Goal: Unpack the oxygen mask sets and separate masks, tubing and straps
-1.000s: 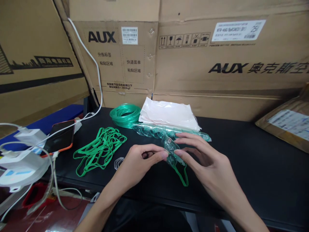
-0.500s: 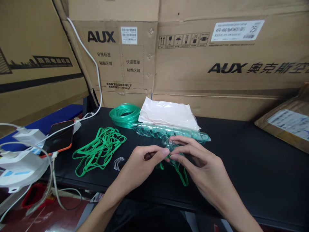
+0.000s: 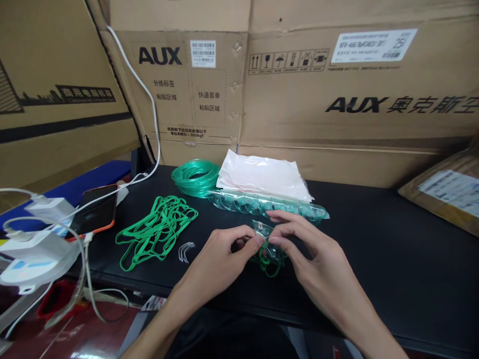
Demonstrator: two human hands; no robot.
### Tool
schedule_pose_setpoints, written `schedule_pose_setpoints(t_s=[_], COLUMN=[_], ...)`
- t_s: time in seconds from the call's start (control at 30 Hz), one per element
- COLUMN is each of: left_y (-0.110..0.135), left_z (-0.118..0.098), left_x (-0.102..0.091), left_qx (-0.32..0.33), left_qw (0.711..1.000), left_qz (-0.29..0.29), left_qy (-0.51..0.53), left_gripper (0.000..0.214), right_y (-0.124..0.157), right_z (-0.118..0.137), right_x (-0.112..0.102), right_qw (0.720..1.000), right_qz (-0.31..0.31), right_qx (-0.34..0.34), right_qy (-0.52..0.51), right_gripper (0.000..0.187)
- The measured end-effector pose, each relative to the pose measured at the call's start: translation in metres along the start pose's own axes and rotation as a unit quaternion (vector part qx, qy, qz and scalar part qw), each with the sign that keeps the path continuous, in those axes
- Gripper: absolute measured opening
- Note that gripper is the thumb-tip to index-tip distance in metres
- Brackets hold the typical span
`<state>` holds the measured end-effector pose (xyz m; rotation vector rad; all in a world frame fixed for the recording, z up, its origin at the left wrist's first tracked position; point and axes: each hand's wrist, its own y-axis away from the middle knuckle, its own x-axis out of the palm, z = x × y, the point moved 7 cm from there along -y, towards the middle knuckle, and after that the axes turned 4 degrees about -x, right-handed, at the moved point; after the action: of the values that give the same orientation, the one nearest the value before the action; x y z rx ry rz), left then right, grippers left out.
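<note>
In the head view a clear, green-tinted plastic face mask is held up over the black table between both hands. My left hand is closed, thumb and forefinger pinching the mask's left side. A thin green elastic strap loops down in front of the mask. My right hand pinches this strap at the mask's edge, its other fingers bent above; the exact grip spot is partly hidden. Left of the hands lie a pile of green elastic straps and several small curved metal strips.
Behind the hands lies a row of nested clear masks, with white packets and coiled green tubing beyond. A phone, white cables and chargers occupy the left. Cardboard boxes wall the back; a wrapped parcel stands right.
The strap's long loop, which hung to the lower right, is now drawn up and bunched in front of the mask. Both hands stay close together; the camera view has shifted slightly.
</note>
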<state>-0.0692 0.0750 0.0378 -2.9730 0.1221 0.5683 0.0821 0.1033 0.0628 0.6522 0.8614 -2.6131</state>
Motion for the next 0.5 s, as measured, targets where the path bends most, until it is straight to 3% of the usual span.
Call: schedule_pose_setpoints(t_s=[0.33, 0.5], left_y=[0.000, 0.000], left_z=[0.003, 0.000], left_x=[-0.003, -0.006], left_qx=[-0.003, 0.013], left_qw=[0.998, 0.999], left_qz=[0.001, -0.016], left_qy=[-0.062, -0.029], left_gripper=[0.030, 0.023], right_y=[-0.003, -0.004], right_z=[-0.013, -0.013], right_x=[-0.037, -0.020], right_qw=[0.992, 0.996], right_qz=[-0.119, -0.003], right_qx=[0.034, 0.073], right_qy=[-0.035, -0.049], right_gripper=[0.012, 0.027])
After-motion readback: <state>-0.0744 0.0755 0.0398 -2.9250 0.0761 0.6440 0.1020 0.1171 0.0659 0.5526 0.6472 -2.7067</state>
